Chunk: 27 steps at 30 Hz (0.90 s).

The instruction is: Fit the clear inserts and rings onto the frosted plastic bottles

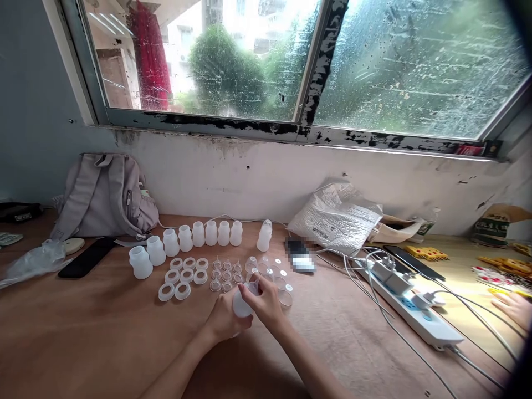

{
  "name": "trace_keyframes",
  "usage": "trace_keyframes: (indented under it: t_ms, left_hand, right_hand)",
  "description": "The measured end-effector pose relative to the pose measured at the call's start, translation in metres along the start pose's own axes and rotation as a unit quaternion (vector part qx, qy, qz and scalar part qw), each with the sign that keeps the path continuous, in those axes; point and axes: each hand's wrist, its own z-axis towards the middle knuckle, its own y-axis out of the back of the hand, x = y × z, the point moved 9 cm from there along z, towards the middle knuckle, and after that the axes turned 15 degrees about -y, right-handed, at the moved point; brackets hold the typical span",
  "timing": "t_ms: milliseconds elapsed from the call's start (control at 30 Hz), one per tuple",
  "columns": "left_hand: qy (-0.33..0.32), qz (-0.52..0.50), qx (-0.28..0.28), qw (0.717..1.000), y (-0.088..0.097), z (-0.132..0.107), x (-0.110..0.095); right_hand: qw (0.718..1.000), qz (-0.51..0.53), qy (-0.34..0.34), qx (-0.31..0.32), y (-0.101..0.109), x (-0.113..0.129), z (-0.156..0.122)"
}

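Note:
My left hand (222, 317) is wrapped around a frosted white baby bottle (241, 306), tilted slightly above the table. The fingers of my right hand (268, 303) close on a clear cap (252, 287) at the bottle's top; they partly hide it. Just beyond my hands lie several clear dome caps (285, 298), several clear bottle teats (226, 275) and several white collar rings (187, 276). Behind these stands a curved row of open frosted bottles (170, 244). One capped bottle (264, 236) stands apart to the right.
A grey backpack (103, 194), black phone (86, 257) and plastic bag (37, 260) lie left. At right are a silver padded bag (336, 219), a pixelated item (300, 255), and a power strip (415, 310) with trailing cables. Another person's hand (513, 306) shows at far right.

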Motion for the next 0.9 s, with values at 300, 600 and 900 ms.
trace_keyframes:
  t_ms: [300,600,900]
  left_hand:
    - [0.134,-0.648,0.159,0.732,-0.045,-0.027,-0.014]
    - [0.172,-0.588,0.148,0.777,-0.049,-0.027,0.002]
    - [0.193,-0.522,0.137,0.820,-0.051,-0.028,0.006]
  right_hand:
    - [0.960,0.198,-0.018,0.196,-0.013,-0.008,0.013]
    - [0.931,0.321,-0.079,0.155,0.002,-0.015,0.018]
    - [0.911,0.350,-0.115,0.184,-0.003,-0.024,0.020]
